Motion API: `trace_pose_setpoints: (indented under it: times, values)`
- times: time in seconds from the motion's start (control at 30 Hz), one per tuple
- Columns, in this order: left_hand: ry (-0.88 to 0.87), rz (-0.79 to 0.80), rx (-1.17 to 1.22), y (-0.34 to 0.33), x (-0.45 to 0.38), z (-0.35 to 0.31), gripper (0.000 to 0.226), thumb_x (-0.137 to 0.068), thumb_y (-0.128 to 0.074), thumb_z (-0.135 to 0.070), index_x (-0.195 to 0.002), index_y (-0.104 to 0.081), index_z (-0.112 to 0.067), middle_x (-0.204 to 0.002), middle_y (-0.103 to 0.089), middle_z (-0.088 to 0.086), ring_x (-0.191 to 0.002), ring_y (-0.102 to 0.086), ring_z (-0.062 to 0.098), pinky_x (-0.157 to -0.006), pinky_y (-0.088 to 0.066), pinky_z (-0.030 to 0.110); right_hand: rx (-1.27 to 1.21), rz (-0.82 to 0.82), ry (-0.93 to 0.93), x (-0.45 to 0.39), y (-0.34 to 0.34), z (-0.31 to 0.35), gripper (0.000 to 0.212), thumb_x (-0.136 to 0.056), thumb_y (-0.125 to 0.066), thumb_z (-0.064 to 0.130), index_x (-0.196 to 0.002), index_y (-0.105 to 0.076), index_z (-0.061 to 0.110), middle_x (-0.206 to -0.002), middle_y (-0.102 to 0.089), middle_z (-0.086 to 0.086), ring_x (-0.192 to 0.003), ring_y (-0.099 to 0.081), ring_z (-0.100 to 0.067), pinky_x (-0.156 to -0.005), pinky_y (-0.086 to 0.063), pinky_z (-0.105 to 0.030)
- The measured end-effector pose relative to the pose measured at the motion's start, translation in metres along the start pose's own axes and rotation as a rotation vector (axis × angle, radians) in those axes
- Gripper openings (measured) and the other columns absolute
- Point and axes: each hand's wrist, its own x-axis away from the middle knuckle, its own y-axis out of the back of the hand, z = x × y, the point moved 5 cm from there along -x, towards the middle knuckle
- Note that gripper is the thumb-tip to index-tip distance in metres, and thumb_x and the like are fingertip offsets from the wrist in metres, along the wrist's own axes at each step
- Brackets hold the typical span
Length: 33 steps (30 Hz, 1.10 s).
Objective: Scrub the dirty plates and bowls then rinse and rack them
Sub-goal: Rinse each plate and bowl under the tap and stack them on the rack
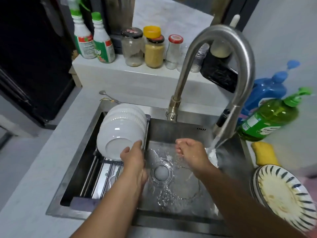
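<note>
My left hand (pixel 133 154) grips the rim of a white bowl (pixel 118 141), which leans upside down against other white bowls (pixel 125 114) on the drying rack (pixel 101 170) at the left of the sink (pixel 173 133). My right hand (pixel 190 149) hangs over the basin with fingers loosely curled and nothing in it, just left of the water stream (pixel 212 148) from the faucet (pixel 228 66). A stack of dirty plates (pixel 283 193) with dark blue rim stripes leans at the sink's right edge.
A green dish soap bottle (pixel 271 117), a blue bottle (pixel 267 90) and a yellow sponge (pixel 265 153) stand right of the sink. Jars (pixel 154 50) and spray bottles (pixel 101 42) line the ledge behind. A spoon (pixel 108 97) lies on the counter. The drain (pixel 161 172) is central.
</note>
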Motion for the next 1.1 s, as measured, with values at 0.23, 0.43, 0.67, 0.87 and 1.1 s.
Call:
trace_pose_setpoints:
  times: [0.23, 0.43, 0.67, 0.87, 1.1]
  values:
    - [0.112, 0.235, -0.153, -0.062, 0.046, 0.058, 0.012, -0.103, -0.053, -0.019, -0.092, -0.060, -0.019, -0.077, -0.049, 0.002, -0.071, -0.048, 0.013, -0.070, -0.044, 0.028, -0.845, -0.062, -0.499, -0.002, 0.071, -0.012, 0.017, -0.104, -0.050, 0.003, -0.100, -0.063, -0.006, -0.085, -0.072, -0.018, -0.071, -0.073, -0.023, -0.061, -0.063, -0.031]
    - [0.141, 0.312, -0.237, -0.102, 0.073, 0.104, 0.026, -0.101, -0.045, 0.000, -0.083, -0.057, -0.015, -0.071, -0.051, 0.004, -0.062, -0.047, 0.014, -0.060, -0.043, 0.024, -0.188, 0.063, -0.231, 0.000, 0.121, -0.018, 0.019, -0.100, -0.056, 0.006, -0.097, -0.070, 0.018, -0.111, -0.074, -0.013, -0.101, -0.069, -0.023, -0.085, -0.054, -0.033]
    - [0.163, 0.464, -0.435, -0.151, 0.103, 0.162, 0.024, -0.103, -0.043, 0.001, -0.103, -0.061, -0.016, -0.084, -0.062, 0.006, -0.065, -0.057, 0.012, -0.054, -0.054, 0.020, 0.191, 0.047, -0.075, -0.002, 0.188, -0.026, 0.023, -0.099, -0.056, 0.009, -0.115, -0.071, -0.001, -0.094, -0.063, -0.006, -0.088, -0.058, -0.021, -0.085, -0.053, -0.042]
    - [-0.050, 0.621, -0.758, -0.191, 0.120, 0.202, 0.017, -0.099, -0.061, -0.009, -0.082, -0.062, -0.010, -0.073, -0.063, 0.010, -0.060, -0.056, 0.019, -0.057, -0.049, 0.029, 0.141, 0.039, -0.054, -0.003, 0.236, -0.037, 0.021, -0.096, -0.058, 0.006, -0.107, -0.074, 0.013, -0.102, -0.066, -0.007, -0.100, -0.066, -0.028, -0.102, -0.053, -0.047]
    - [-0.632, 0.709, -1.496, -0.225, 0.144, 0.212, 0.036, -0.097, -0.059, -0.052, -0.090, -0.047, -0.018, -0.082, -0.067, -0.003, -0.074, -0.061, 0.017, -0.062, -0.038, 0.034, 0.053, -0.080, -0.072, -0.012, 0.271, -0.050, 0.017, -0.090, -0.064, 0.013, -0.080, -0.074, 0.023, -0.076, -0.068, -0.008, -0.071, -0.056, -0.024, -0.066, -0.045, -0.037]
